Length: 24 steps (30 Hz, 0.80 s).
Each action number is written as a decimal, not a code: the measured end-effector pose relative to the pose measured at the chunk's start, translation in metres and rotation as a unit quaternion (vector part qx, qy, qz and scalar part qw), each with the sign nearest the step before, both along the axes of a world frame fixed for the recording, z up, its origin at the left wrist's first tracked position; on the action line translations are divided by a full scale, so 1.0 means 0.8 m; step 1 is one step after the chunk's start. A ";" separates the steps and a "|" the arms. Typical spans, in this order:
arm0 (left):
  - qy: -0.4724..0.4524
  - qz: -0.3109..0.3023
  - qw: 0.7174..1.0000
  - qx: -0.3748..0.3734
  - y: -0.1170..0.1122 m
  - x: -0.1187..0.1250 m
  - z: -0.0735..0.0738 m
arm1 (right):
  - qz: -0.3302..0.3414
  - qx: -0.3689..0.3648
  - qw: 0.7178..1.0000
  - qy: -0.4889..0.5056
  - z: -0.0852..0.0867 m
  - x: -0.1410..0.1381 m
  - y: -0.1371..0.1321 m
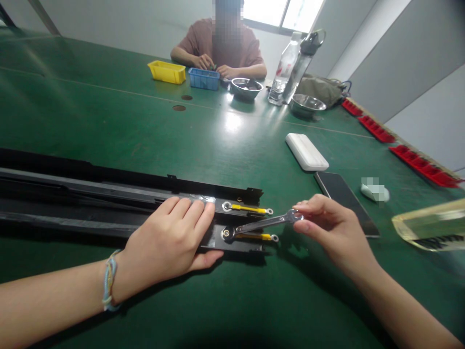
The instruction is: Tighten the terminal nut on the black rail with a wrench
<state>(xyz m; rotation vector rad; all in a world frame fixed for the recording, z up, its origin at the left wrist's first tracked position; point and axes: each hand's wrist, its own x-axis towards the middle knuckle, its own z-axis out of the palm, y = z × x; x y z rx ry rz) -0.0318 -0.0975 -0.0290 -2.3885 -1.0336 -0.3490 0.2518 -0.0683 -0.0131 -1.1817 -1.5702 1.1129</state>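
My left hand is closed over the end of a long black metal channel, fingers across it and thumb along the near side. Between finger and thumb, my right hand pinches the open-jaw end of a combination wrench. The wrench's ring end sits around a bolt or nut on the channel's nearer strip. A yellow wire with ring terminals is fastened to the farther strip. Another yellow wire runs partly under the wrench, its free ring sticking out past the channel's end.
Right of the channel lie a white power bank, a dark phone and a white mouse. Across the green table a person handles something near a blue bin, a yellow bin and a metal bowl. Bottles stand beyond.
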 end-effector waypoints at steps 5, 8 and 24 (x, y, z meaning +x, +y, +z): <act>-0.002 -0.002 1.000 -0.003 0.000 0.001 0.001 | 0.020 -0.083 0.992 0.089 -0.009 -0.002 0.006; -0.003 -0.006 1.000 -0.005 0.001 0.002 0.001 | 0.023 -0.100 0.988 0.112 -0.007 -0.003 0.007; 0.003 0.000 1.000 -0.004 -0.001 0.002 -0.001 | 0.159 -0.075 0.976 0.132 -0.006 0.004 0.004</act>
